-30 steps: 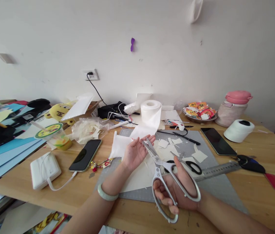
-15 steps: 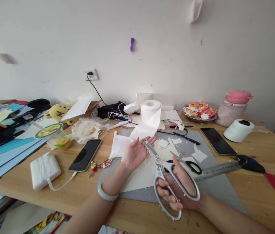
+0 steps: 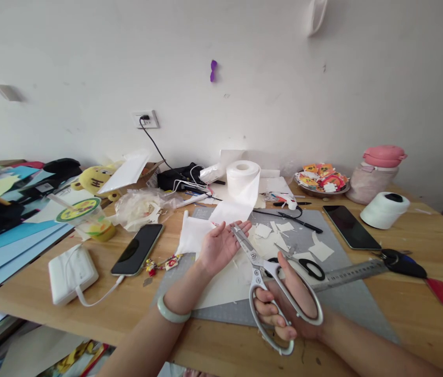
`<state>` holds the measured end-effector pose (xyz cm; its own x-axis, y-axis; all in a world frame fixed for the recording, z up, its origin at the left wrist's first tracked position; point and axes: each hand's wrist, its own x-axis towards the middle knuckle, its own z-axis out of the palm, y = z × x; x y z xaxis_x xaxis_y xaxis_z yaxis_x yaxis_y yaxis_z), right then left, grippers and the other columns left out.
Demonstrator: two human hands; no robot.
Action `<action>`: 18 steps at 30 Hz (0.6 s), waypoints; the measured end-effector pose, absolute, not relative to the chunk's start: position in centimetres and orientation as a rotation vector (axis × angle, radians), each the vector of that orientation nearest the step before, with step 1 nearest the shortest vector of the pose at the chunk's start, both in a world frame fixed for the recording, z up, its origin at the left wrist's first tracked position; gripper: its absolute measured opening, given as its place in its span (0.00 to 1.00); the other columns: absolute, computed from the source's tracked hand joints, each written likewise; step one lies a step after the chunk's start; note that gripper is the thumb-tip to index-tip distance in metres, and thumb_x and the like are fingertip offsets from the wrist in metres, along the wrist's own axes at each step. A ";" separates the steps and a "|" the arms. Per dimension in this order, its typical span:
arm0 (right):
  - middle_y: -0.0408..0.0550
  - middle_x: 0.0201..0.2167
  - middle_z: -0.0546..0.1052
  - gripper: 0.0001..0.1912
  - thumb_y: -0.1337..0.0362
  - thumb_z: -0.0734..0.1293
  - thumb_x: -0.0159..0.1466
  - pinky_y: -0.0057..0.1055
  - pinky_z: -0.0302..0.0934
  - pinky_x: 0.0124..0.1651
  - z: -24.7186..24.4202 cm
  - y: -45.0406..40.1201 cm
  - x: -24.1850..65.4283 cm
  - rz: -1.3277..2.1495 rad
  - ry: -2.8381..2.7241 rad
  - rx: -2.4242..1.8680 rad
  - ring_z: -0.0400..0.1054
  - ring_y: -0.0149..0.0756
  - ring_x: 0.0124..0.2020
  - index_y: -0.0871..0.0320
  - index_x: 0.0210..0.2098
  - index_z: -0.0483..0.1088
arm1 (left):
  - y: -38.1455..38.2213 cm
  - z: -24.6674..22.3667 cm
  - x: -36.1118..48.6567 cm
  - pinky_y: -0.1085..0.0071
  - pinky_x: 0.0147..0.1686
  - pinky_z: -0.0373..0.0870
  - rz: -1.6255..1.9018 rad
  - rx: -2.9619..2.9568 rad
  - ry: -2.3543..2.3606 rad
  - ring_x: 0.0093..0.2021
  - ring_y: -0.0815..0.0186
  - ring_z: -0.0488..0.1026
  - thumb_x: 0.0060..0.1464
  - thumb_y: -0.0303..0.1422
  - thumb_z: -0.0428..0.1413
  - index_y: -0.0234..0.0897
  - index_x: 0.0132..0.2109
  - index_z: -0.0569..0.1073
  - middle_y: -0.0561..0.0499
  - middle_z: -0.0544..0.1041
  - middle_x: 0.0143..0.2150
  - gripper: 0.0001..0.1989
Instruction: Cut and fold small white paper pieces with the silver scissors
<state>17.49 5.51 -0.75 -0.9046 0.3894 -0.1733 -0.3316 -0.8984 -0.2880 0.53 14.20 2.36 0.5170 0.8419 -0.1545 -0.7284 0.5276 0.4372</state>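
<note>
Left hand (image 3: pixel 219 251) is open, palm up, seemingly empty; right hand (image 3: pixel 283 302) grips scissors (image 3: pixel 252 256), fingers curled. Better to move blades slowly near skin.

A pink-lidded jar (image 3: pixel 374 180) stands near a white thread spool (image 3: pixel 382 211).

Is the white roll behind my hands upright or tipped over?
Upright: the white roll stands on end, its round top and centre hole facing up, a loose length trailing off its side.
</note>
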 end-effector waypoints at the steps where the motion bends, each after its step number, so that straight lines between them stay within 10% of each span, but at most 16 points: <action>1: 0.42 0.16 0.62 0.44 0.26 0.42 0.44 0.23 0.55 0.10 -0.7 5.5 17.5 2.715 -0.358 -0.332 0.58 0.27 0.14 0.62 0.22 0.62 | 14.2 2.3 0.5 0.65 0.55 0.59 0.964 0.335 0.377 0.59 0.54 0.60 0.55 0.31 0.46 0.21 0.44 0.69 0.31 0.70 0.51 0.16; 18: 0.41 0.14 0.60 0.41 0.28 0.41 0.48 0.20 0.48 0.06 -0.3 5.5 17.7 2.681 -0.306 -0.431 0.50 0.23 0.11 0.61 0.20 0.60 | 14.3 2.1 0.5 0.65 0.55 0.60 0.962 0.324 0.397 0.57 0.54 0.62 0.55 0.30 0.47 0.22 0.38 0.72 0.32 0.73 0.47 0.13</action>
